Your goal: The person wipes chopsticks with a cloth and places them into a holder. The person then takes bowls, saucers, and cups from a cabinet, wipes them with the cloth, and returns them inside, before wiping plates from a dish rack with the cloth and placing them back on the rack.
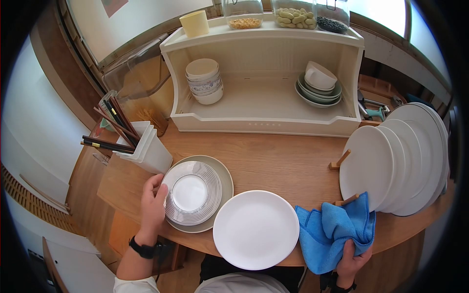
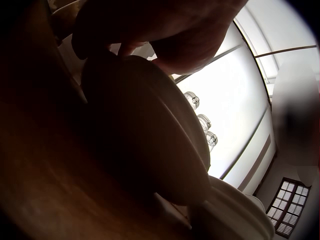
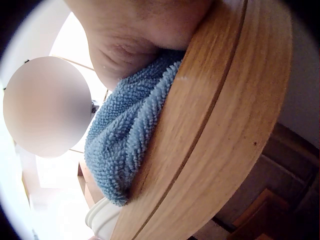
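At the left of the table, my left hand (image 1: 153, 204) pinches the left rim of a small white plate with grey rings (image 1: 211, 195). That plate lies on a larger beige-rimmed plate (image 1: 228, 181). The left wrist view shows the fingers at the rim of a dark, backlit plate (image 2: 145, 115). A plain white plate (image 1: 256, 229) lies in front of me, by the table's near edge. To its right my right hand (image 1: 352, 261) grips a crumpled blue cloth (image 1: 322, 234), which lies over the table edge. Close up, the cloth's terry surface (image 3: 125, 130) shows under the palm.
White plates (image 1: 366, 163) stand upright in a wooden rack (image 1: 340, 160) at right. A cream shelf (image 1: 264, 126) at the back holds stacked bowls (image 1: 204, 83) and a cup (image 1: 320, 76), with jars (image 1: 294, 17) on top. Chopsticks (image 1: 115, 122) lean in a white holder (image 1: 151, 151).
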Available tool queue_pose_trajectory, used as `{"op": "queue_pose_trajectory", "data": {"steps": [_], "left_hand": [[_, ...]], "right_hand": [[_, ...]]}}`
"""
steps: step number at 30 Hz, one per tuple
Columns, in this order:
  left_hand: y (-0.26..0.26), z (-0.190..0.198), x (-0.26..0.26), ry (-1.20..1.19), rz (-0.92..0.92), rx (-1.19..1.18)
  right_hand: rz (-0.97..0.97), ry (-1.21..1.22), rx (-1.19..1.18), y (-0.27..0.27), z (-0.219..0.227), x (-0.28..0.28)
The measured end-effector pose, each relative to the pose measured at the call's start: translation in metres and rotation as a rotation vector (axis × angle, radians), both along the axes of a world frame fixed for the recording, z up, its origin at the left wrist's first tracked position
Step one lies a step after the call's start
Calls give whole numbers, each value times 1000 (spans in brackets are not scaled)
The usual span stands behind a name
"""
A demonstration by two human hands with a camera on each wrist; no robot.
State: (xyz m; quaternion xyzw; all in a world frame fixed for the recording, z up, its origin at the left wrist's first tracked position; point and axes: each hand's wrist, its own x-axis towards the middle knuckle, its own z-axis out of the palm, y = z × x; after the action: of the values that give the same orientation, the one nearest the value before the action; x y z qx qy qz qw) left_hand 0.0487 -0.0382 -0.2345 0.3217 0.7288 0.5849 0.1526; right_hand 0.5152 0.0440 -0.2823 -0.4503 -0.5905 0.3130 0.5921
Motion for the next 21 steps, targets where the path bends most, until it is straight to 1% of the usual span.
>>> {"op": "queue_pose_trajectory", "data": {"steps": [1, 3, 4, 5, 6, 7, 9, 10, 11, 12, 13, 14, 15, 17, 19, 21], "left_hand": [[-8, 7, 9, -1, 2, 2], [-28, 33, 42, 800, 56, -83], [-41, 39, 58, 772, -31, -15], [-51, 43, 73, 745, -110, 52], [-58, 45, 84, 712, -275, 56], [-62, 47, 94, 677, -436, 59], [-64, 47, 119, 156, -532, -224], [-60, 48, 123, 157, -513, -219], [-53, 49, 124, 142, -538, -300], [-48, 50, 124, 128, -570, -380], [-44, 49, 125, 132, -567, -374], [-41, 48, 125, 131, -560, -386], [-38, 47, 125, 132, -553, -394], [-32, 46, 125, 131, -563, -407], [-28, 44, 125, 126, -571, -424], [-27, 42, 126, 131, -585, -382]], "right_hand": [[2, -1, 2, 0, 0, 0], [-43, -24, 7, 0, -2, -1], [-30, -25, 11, 0, -6, 2], [-44, 67, -47, 1, -13, 8], [-52, 155, -107, 4, -15, 7], [-25, 153, -103, 7, -7, 1], [219, 474, -229, 3, 19, -18], [267, 475, -202, 5, 25, -26], [282, 475, -198, 6, 33, -32], [404, 276, -220, 6, 44, -36], [517, 75, -239, 9, 52, -41], [567, -211, -77, 15, 56, -47], [566, -214, -68, 13, 57, -52], [591, -423, 38, 6, 59, -67], [594, -418, 21, 3, 53, -68], [604, -411, -168, 1, 50, -67]]}}
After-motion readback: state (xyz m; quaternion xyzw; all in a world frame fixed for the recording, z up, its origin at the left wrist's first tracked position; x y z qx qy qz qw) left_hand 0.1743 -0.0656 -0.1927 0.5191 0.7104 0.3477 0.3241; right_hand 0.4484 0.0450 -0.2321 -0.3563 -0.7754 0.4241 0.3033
